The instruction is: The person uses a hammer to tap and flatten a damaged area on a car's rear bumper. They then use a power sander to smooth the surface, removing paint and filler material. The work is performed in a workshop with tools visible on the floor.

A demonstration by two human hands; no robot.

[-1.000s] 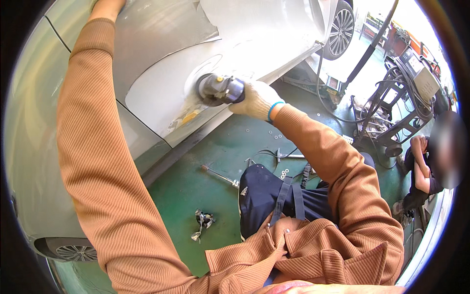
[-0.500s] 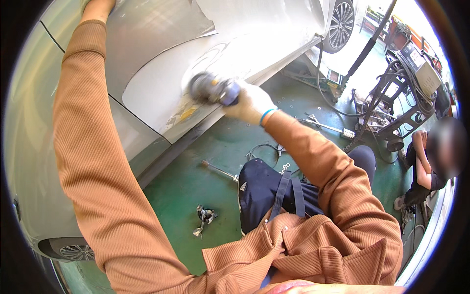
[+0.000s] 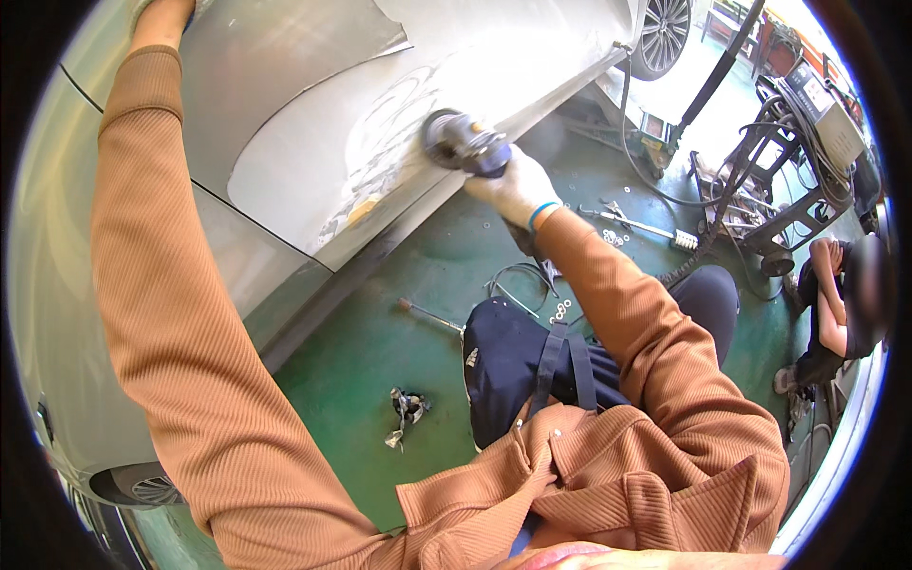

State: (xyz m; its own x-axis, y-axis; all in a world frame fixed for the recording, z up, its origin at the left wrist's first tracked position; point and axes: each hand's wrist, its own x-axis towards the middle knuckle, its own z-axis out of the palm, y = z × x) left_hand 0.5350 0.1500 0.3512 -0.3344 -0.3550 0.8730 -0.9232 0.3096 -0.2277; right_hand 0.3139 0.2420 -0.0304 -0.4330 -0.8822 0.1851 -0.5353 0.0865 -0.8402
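My right hand (image 3: pixel 521 188), in a white glove with a blue cuff, is closed round an angle grinder (image 3: pixel 472 144). The grinder's round head lies against the lower side of a silver-grey car (image 3: pixel 294 176). Left of the tool, pale streaky scuff marks (image 3: pixel 375 142) and a small yellowish patch (image 3: pixel 363 209) mark the panel. My left hand (image 3: pixel 163 17) reaches to the upper left, beside the car body. Most of it is cut off by the picture's edge, so its fingers do not show.
On the green floor (image 3: pixel 351 380) lie a metal rod tool (image 3: pixel 432 316), a slide hammer (image 3: pixel 646 228), several washers (image 3: pixel 560 311) and a crumpled dark-and-silver piece (image 3: pixel 407 413). A cable-laden machine cart (image 3: pixel 788 171) stands at right. Below it, another person (image 3: pixel 831 313) sits with arms folded.
My right hand has moved the grinder right and slightly up along the panel. More of the streaky scuffed area now shows behind it. My left arm stays stretched out.
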